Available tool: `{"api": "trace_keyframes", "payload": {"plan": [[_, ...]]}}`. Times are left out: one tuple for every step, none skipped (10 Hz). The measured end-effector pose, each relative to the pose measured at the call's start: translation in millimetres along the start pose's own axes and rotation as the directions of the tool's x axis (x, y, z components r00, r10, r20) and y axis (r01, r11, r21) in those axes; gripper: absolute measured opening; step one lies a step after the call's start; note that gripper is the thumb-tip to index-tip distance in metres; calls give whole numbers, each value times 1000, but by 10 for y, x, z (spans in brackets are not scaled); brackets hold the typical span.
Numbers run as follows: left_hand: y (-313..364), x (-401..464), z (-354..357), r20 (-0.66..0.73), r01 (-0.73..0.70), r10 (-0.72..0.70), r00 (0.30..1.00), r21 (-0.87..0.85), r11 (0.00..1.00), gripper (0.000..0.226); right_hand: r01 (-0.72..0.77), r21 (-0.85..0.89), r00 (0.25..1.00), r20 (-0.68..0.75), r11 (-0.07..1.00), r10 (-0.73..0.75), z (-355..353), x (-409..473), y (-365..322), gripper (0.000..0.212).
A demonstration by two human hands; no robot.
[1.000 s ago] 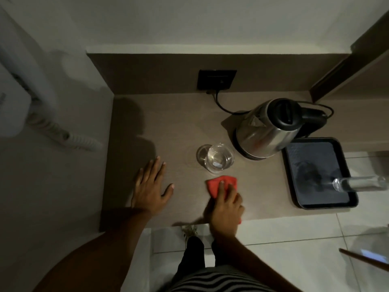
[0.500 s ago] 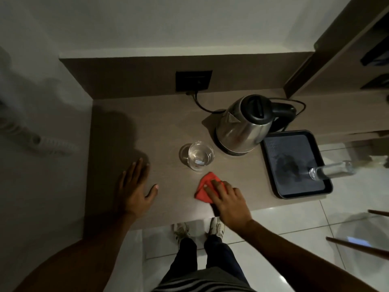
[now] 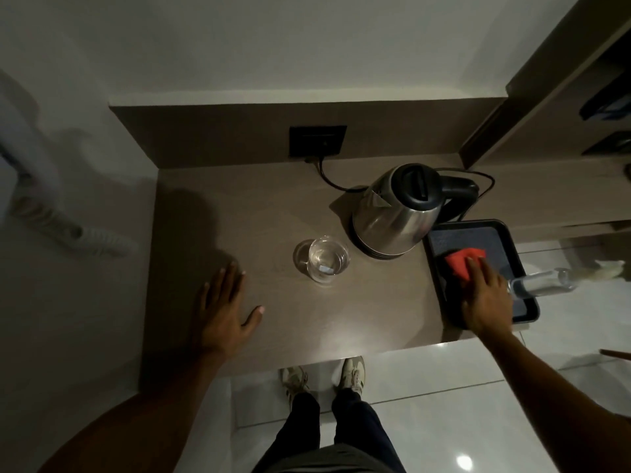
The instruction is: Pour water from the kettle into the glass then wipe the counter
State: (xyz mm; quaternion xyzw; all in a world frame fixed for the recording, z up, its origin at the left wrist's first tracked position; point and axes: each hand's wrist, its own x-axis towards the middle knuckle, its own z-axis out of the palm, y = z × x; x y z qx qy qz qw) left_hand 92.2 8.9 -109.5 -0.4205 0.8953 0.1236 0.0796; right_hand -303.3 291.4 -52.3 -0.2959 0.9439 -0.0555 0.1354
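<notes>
Right hand: the right hand (image 3: 486, 295) lies flat on the red cloth (image 3: 461, 266), fingers stretched and pressing it down, on the black tray (image 3: 527, 315) at the right end of the counter (image 3: 273, 206). It presses the cloth; it does not pinch it.
Left hand: the left hand (image 3: 225, 308) rests open and flat on the counter at the near left, holding nothing, well apart from the glass (image 3: 326, 262).
Step in hand: I judge that the pouring is done, since the glass holds water, and that the wiping is the step now; the cloth is on the tray, not on the bare counter.
How to do it well: keep the palm flat and the pressure even, and move in slow, overlapping strokes. The bottle (image 3: 543, 286) lies on its side, partly over the tray's right rim and just beside the fingers, so a wide stroke can roll it off. Near the kettle (image 3: 396, 216), go around its base and keep clear of the cord (image 3: 329, 180).
Glass: stands upright in the middle of the counter, left of the kettle, with clear water in it; the level I cannot tell exactly.
Kettle: stands upright at the far right on its base, lid closed, so its content is hidden.
Bottle: transparent; whether it holds anything I cannot tell.
</notes>
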Motion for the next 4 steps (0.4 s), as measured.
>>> {"api": "trace_keyframes", "payload": {"plan": [[-16,15,36,6,5,-5,1000,24,1000,87,-37,-6,996,81,999,38,157,48,131,75],[-38,4,96,13,8,-8,1000,47,999,85,-54,-2,993,105,999,54,233,66,183,88],[-22,10,23,66,18,-21,998,45,999,85,-62,-25,977,205,998,66,97,132,187,102],[29,-16,-81,80,21,-23,997,30,999,91,-39,51,994,105,998,34,-28,93,119,100]]}}
